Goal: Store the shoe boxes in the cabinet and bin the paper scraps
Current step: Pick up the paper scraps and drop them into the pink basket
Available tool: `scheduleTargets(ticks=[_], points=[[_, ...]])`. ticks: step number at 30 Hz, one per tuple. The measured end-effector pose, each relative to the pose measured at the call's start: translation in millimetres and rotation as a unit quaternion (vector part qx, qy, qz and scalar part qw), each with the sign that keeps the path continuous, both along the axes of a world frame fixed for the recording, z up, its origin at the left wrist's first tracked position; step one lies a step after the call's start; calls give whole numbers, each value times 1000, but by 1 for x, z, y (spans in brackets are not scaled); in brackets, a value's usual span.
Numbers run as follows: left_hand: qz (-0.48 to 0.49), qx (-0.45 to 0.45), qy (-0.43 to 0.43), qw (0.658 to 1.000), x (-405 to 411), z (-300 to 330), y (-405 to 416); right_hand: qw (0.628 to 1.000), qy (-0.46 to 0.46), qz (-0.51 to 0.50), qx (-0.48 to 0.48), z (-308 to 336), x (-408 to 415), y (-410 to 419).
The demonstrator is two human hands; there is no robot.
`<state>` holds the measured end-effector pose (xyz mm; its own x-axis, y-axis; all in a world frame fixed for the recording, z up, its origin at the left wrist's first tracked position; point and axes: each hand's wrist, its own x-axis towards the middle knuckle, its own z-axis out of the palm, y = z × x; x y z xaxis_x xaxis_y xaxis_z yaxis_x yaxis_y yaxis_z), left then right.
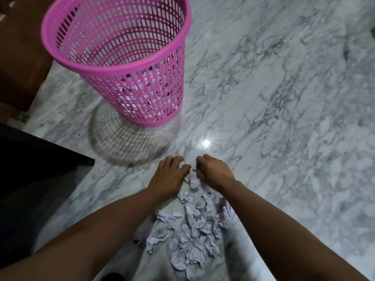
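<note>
A pile of several crumpled white paper scraps [192, 230] lies on the marble floor between my forearms. Both hands reach to the far end of the pile. My left hand [168, 175] curls its fingers around a white scrap [181, 165]. My right hand [213, 172] has its fingers bent down onto another scrap [193, 179] that lies between the two hands. A pink perforated plastic bin [121, 63] stands upright on the floor beyond the hands, to the left, with crumpled paper showing through its lower wall. No shoe boxes are in view.
Brown wooden furniture [18, 57] stands at the upper left beside the bin. A dark surface [30, 155] juts in from the left edge. Grey-white marble floor [284, 118] stretches to the right.
</note>
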<state>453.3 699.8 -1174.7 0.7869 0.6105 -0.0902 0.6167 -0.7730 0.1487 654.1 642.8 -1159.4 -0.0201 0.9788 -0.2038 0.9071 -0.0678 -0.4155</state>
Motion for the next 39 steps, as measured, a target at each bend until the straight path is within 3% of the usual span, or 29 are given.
scheduleTargets(ticks=[6, 13, 16, 19, 22, 24, 26, 29, 32, 36, 39], points=[[-2, -89, 5, 996, 0, 22, 22, 968, 133, -212, 21, 14, 31, -14], [35, -134, -126, 982, -13, 73, 15, 939, 217, -254, 88, 63, 42, -11], [61, -102, -218, 969, 10, 136, 25, 916, 278, -252, 143, 113, 33, 26], [62, 4, -323, 944, 31, 217, 53, 879, 346, -227, 238, 176, 21, 69], [128, 95, -372, 914, 39, 298, 98, 846, 375, -163, 344, 247, 5, 114], [187, 123, -353, 908, 34, 333, 139, 853, 341, -138, 369, 288, -5, 150], [225, 89, -297, 923, 25, 351, 185, 894, 258, -125, 344, 322, -14, 188], [254, -51, -146, 955, 13, 360, 228, 960, 120, -99, 231, 351, -27, 230], [258, -59, -5, 964, 7, 356, 247, 986, 78, -84, 124, 365, -38, 243], [409, 0, -57, 911, 5, 350, 231, 977, 139, -106, 119, 362, -29, 232], [374, 96, -249, 888, 6, 336, 182, 920, 210, -175, 279, 338, -11, 196]])
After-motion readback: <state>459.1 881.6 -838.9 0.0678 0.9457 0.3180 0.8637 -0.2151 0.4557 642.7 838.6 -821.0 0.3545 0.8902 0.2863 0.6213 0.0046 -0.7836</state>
